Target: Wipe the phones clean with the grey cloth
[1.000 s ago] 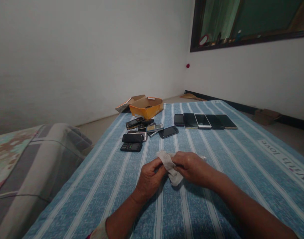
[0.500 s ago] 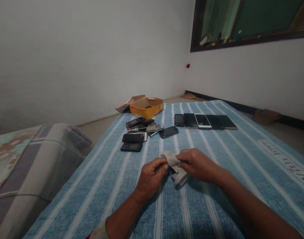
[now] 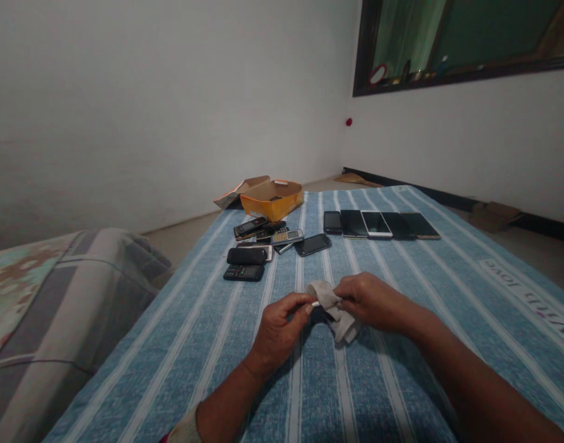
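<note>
My left hand (image 3: 279,327) and my right hand (image 3: 373,301) meet over a blue striped bedspread (image 3: 208,344). Between them is a crumpled grey-white cloth (image 3: 334,306). My right hand is closed on the cloth and presses it against a small flat object with a pale edge (image 3: 315,304). My left hand pinches that object by its left end. The cloth hides most of the object, so I cannot name it for sure.
A row of several smartphones (image 3: 377,224) lies face up farther back. To its left lies a loose pile of older phones (image 3: 262,244), with an open orange cardboard box (image 3: 273,198) behind it. A folded blanket (image 3: 69,307) lies at the left. White walls are close behind.
My right hand has slid the cloth to the right along the held object, uncovering its pale left edge. My left hand has stayed in place.
</note>
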The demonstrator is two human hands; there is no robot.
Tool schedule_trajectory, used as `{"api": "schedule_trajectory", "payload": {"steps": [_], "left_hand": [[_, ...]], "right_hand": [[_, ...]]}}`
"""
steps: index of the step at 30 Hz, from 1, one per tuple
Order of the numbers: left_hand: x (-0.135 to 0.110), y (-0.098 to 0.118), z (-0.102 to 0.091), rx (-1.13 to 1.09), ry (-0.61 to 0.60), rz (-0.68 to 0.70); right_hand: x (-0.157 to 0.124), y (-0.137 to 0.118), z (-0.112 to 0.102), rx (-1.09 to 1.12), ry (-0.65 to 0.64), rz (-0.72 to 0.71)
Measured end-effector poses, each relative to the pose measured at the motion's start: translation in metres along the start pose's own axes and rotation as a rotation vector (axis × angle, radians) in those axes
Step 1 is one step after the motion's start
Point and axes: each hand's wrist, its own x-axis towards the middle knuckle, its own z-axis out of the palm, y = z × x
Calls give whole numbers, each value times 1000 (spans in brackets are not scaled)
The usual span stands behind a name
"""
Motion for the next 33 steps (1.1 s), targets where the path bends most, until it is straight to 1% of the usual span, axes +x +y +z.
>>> {"api": "schedule_trajectory", "payload": {"steps": [5, 11, 17, 22, 33], "left_hand": [[1, 2, -1, 14, -20, -18], [2, 2, -1, 35, -18, -3], [2, -2, -1, 38, -13, -3], [2, -5, -1, 30, -11, 6], [1, -3, -1, 37, -22, 6]], "right_hand": [[-6, 5, -14, 17, -56, 42], [-13, 15, -27, 36, -113, 106], [-18, 29, -31, 109, -152, 150], [-20, 37, -33, 125, -166, 180], [-24, 42, -39, 147, -183, 215]]}}
